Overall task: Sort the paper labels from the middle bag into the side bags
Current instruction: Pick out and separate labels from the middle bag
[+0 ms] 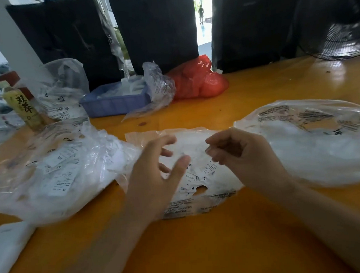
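Note:
The middle bag (213,198) is clear plastic with printed text and lies flat in front of me, with several small white paper labels (192,187) inside. Over its left part my left hand (156,174) hovers, motion-blurred, fingers spread and holding nothing. My right hand (240,153) is above the bag's right part, its curled fingertips pinching what looks like a small white label. The left side bag (49,173) holds many labels, one marked XL. The right side bag (316,144) lies open and holds a blurred white mass.
On the orange table (204,252) stand a blue tray (112,102), a red plastic bag (198,79), a yellow-labelled bottle (23,106) and more clear bags at the back left. A black fan (337,25) is at the back right. A white object (6,248) lies at the near left.

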